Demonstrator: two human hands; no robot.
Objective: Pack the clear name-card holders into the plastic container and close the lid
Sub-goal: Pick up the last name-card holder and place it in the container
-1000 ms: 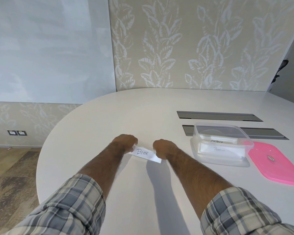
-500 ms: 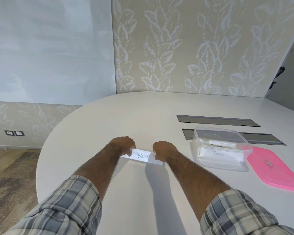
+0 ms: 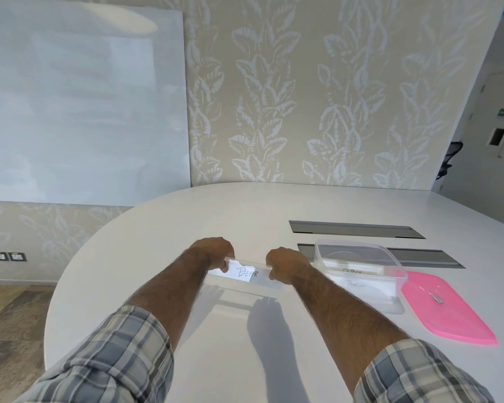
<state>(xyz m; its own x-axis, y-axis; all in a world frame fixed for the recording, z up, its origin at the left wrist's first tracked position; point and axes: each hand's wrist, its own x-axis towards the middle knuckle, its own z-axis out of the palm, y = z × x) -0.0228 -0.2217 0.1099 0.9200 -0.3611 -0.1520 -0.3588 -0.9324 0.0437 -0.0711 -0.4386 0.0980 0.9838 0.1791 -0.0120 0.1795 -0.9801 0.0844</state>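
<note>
A clear name-card holder (image 3: 246, 273) with a white card reading "DEER" is held above the white table, its shadow on the surface below. My left hand (image 3: 214, 253) grips its left end and my right hand (image 3: 284, 264) grips its right end. To the right stands the open clear plastic container (image 3: 361, 251), with other card holders inside, labelled "OSTRICH" and another partly readable word. The pink lid (image 3: 445, 308) lies flat on the table to the container's right.
The white oval table (image 3: 163, 234) has two grey cable-slot covers (image 3: 355, 229) behind the container. A whiteboard and leaf-patterned wall stand beyond. The table's left edge drops to a carpeted floor (image 3: 9, 321).
Both hands have lifted the card holder off the table; it now hangs above its shadow, tilted with the card facing me.
</note>
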